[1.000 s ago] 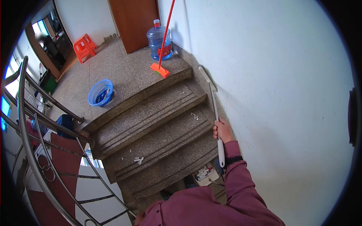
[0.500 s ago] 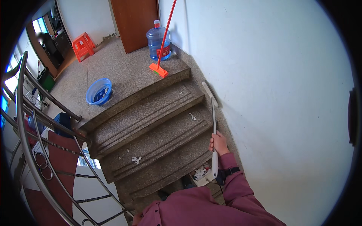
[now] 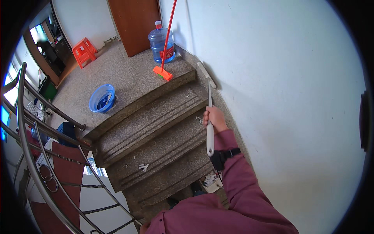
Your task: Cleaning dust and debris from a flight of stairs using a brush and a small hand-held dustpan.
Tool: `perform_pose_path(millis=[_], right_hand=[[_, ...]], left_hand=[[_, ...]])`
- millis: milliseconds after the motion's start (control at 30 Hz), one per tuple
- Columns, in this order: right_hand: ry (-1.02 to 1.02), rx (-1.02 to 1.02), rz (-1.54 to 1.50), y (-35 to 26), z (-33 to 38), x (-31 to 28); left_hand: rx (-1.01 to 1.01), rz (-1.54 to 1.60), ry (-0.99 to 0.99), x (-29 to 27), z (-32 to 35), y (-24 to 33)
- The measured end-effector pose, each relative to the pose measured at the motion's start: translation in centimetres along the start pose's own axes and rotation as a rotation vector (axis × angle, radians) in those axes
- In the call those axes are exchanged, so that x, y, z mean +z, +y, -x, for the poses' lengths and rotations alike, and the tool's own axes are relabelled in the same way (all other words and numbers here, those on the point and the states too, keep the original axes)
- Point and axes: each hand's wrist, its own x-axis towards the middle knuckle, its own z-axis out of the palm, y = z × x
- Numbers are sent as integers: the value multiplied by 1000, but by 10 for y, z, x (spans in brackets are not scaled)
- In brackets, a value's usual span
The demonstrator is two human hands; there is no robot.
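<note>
My right hand (image 3: 215, 118) is closed round the grey-white handle of a small broom (image 3: 210, 136). Its narrow, pale, bar-shaped head (image 3: 205, 74) lies against the stone skirting at the foot of the right wall, beside the top steps. Just a sliver of my left hand (image 3: 144, 227) shows at the lower edge, next to the railing; its fingers are hidden. White paper scraps (image 3: 143, 167) lie on a lower tread, and another scrap (image 3: 199, 119) sits on the tread near the broom handle. Below my right forearm, a white dustpan-like tray (image 3: 212, 190) holds crumpled litter, partly covered by my arm.
A curved metal railing (image 3: 20, 117) bounds the left side of the stone steps (image 3: 156, 132). On the landing stand a blue basin (image 3: 92, 102) with something dark blue inside, a water bottle (image 3: 156, 41), an orange broom (image 3: 163, 73) and an orange stool (image 3: 83, 50). Far left, a person (image 3: 48, 50) is visible.
My right hand has moved forward and a little left, carrying the broom further up along the skirting. More of my forearm now shows.
</note>
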Motion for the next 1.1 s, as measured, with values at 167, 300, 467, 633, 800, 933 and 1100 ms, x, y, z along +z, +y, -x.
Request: perform_pose_path(millis=[167, 300, 467, 633, 800, 933, 1100], right_hand=[[7, 106, -235, 0, -33, -3], [130, 23, -127, 28, -25, -17], [129, 122, -86, 42, -1, -23], [79, 149, -131, 23, 10, -4], [50, 68, -80, 2, 1, 9], [20, 104, -111, -16, -6, 20], [133, 61, -142, 1, -23, -3]], left_hand=[[7, -9, -5, -3, -8, 1], [21, -32, -2, -8, -21, 4], [32, -59, -5, -9, -32, -1], [39, -87, 2, -10, -38, -10], [44, -110, 14, -8, -41, -18], [44, -125, 33, -7, -39, -25], [52, -144, 41, -3, -38, -31]])
